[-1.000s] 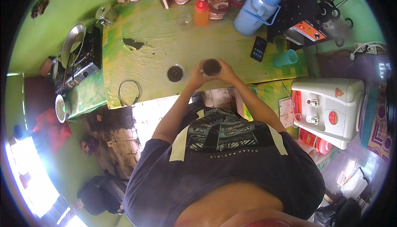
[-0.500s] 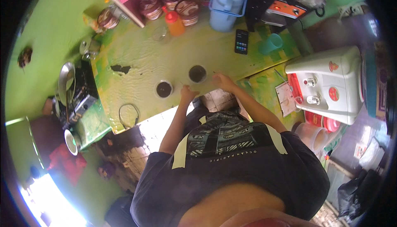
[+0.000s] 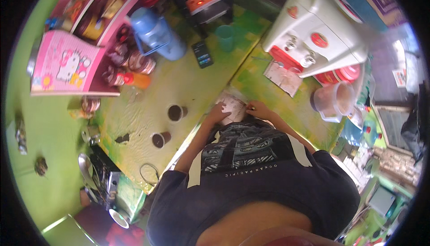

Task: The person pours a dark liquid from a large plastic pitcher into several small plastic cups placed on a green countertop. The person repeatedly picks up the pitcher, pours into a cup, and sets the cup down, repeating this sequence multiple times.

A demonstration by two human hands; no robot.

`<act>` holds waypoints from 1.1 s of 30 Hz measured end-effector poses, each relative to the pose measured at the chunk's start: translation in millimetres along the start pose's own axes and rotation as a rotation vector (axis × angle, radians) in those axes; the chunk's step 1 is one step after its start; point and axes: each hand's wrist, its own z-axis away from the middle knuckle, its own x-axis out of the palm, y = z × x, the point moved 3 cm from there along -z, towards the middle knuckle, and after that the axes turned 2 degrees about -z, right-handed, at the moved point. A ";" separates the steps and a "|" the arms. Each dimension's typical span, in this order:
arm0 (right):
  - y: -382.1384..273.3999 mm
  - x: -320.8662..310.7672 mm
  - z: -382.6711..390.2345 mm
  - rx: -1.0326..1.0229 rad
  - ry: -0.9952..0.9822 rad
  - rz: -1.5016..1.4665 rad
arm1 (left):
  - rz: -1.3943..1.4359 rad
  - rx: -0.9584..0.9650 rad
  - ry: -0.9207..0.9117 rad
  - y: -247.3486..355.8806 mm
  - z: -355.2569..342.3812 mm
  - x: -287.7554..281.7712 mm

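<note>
My left hand (image 3: 218, 113) is just off the table edge, over the floor tiles. Its thumb and fingers are apart and hold nothing. To its right, my right hand (image 3: 260, 111) is closed in a pinch near the corner of the side table; whatever it pinches is too small to make out. Nearest my left hand stands a clear cup (image 3: 175, 112) of dark liquid. A second clear cup (image 3: 161, 140) of dark liquid stands nearer the front edge. Both look upright, and neither hand touches them.
A phone (image 3: 203, 54), a teal cup (image 3: 225, 38) and a blue jug (image 3: 158, 35) stand farther back. A white water dispenser (image 3: 319, 31) is on the right, with a clear plastic tub (image 3: 332, 101) beside it. A black stove (image 3: 104, 171) is at left.
My view has turned to the right, so the table and cups appear farther left. My hands have moved right from beside the cups to the gap by the side table.
</note>
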 end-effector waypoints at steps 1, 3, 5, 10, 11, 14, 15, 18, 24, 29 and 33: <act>3.8 -10.0 9.1 0.024 0.028 0.062 | -0.021 0.059 -0.006 16.9 -14.5 0.0; 9.2 -30.8 27.6 0.015 0.097 -0.011 | -0.061 0.133 -0.046 49.5 -41.7 3.6; 16.9 -50.0 45.0 0.060 0.166 -0.063 | -0.060 0.205 -0.015 79.2 -63.9 8.2; 42.4 -95.1 95.1 0.081 0.443 -0.082 | 0.056 0.228 -0.011 122.3 -115.0 41.6; 45.5 -103.5 109.8 0.040 0.559 -0.116 | 0.029 0.236 0.005 126.2 -125.3 50.7; 57.2 -131.9 154.6 0.079 0.884 -0.183 | -0.082 0.323 0.042 136.8 -156.0 78.3; 59.3 -137.0 174.6 0.153 1.001 -0.180 | -0.166 0.399 0.027 141.2 -165.4 85.9; 64.2 -146.0 226.2 0.295 1.583 -0.264 | -0.025 0.468 -0.040 152.5 -193.6 111.7; 104.8 -161.7 286.1 0.485 1.947 -0.196 | 0.144 0.784 0.109 190.7 -230.3 157.1; 145.6 -166.1 277.8 0.366 1.725 -0.395 | -0.040 0.814 0.316 217.2 -229.0 163.8; 157.3 -160.3 255.0 0.173 1.685 -0.829 | -0.060 0.786 0.284 225.1 -230.3 162.5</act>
